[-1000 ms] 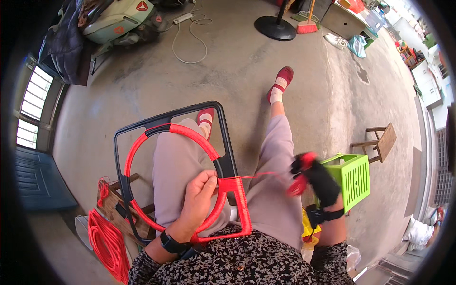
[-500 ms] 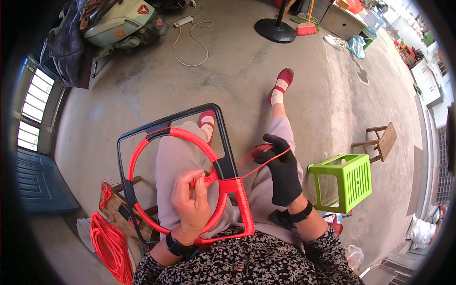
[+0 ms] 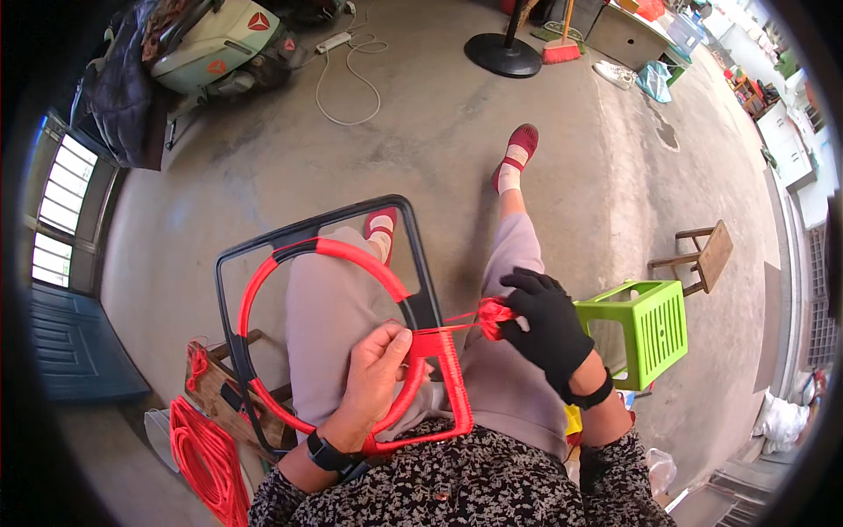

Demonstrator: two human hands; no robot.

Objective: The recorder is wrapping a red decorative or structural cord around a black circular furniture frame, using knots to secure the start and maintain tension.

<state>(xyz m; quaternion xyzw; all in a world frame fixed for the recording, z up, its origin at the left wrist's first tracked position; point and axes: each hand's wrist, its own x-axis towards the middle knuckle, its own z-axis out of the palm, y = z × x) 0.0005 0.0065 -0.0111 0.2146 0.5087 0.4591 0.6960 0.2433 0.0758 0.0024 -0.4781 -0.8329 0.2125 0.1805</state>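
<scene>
A black frame [image 3: 307,220] with an inner ring lies across my lap, tilted. Red cord is wound around much of the ring [image 3: 362,256] and the lower right corner. My left hand [image 3: 373,373], bare, is at the ring's right side, thumb and fingers pinched on the red cord at the black joint. My right hand [image 3: 553,332], in a black glove, grips a loose red cord bundle [image 3: 493,317] to the right of the frame. Strands run taut from the bundle across the joint to my left thumb. The left fingertips are partly hidden behind the ring.
A large coil of red cord [image 3: 206,457] and a wooden stool [image 3: 211,400] stand at my lower left. To my right are a green plastic stool [image 3: 659,334] and a small wooden stool [image 3: 716,255]. A scooter [image 3: 219,53] stands far left, a round black base [image 3: 502,54] ahead.
My right hand has turned over and moved slightly right; the bundle, blurred before, now shows clearly. My left hand has moved right to the joint. The strands are now nearly level.
</scene>
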